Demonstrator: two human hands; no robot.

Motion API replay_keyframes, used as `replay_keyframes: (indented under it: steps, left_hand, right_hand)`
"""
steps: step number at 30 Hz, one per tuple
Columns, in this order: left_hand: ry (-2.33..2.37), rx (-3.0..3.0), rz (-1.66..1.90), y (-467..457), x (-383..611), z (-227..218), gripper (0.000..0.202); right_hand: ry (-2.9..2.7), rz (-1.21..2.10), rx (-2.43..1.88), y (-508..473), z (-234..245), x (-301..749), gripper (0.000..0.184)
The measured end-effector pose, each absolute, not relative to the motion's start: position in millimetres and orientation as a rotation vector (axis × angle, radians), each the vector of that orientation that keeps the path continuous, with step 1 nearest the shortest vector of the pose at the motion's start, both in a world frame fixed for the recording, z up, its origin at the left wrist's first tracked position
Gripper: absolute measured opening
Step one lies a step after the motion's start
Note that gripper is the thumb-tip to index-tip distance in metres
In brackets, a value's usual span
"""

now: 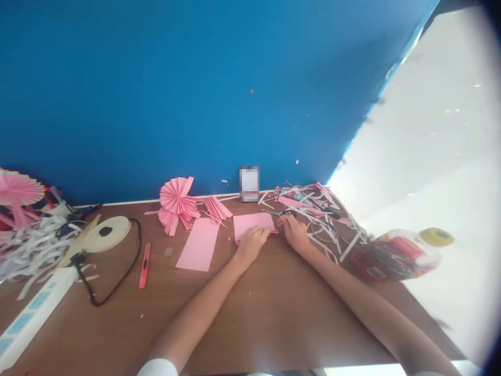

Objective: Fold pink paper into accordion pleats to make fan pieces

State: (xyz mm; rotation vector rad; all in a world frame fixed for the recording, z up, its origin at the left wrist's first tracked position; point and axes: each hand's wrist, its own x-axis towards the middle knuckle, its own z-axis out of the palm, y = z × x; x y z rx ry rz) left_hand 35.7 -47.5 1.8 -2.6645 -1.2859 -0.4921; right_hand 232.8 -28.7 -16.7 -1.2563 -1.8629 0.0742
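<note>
My left hand (252,241) rests with curled fingers on the near edge of a pink paper sheet (252,223) that lies on the brown table (242,313) by the blue wall. My right hand (294,232) pinches the same sheet at its right edge. A pair of scissors (279,213) lies just beyond my right hand. The near edge of the sheet looks folded into narrow pleats. Another flat pink sheet (199,244) lies to the left of my left hand, apart from it.
Pink paper fans (177,201) and pleated strips (216,208) lie by the wall. Shredded paper (324,214) piles up right of the hands, and a clear jar (395,253) lies on its side. At left lie an orange cutter (144,265), tape roll (107,232), black cable (117,282) and power strip (31,313).
</note>
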Motion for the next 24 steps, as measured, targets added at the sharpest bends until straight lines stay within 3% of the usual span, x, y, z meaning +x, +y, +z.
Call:
replay_keyframes:
  steps: [9, 12, 18, 24]
  left_hand:
    - [-1.402, -2.597, -0.645, -36.4, 30.7, 1.3, 0.014]
    - [-1.433, -2.644, -0.650, -36.1, 27.4, 3.3, 0.017]
    - [-1.434, -2.651, -0.635, -32.3, 13.5, 4.4, 0.024]
    - [-1.507, -2.646, -0.658, -31.7, 10.9, 1.7, 0.024]
  right_hand:
    - [-2.218, 0.020, -0.975, -37.8, 6.1, 225.3, 0.027]
    - [-2.367, -0.086, -0.895, -37.4, 6.0, 223.7, 0.020]
    - [-2.223, -0.137, -1.049, -30.6, -1.8, 228.2, 0.032]
    - [-2.100, -0.089, -1.186, -32.3, 5.7, 227.1, 0.023]
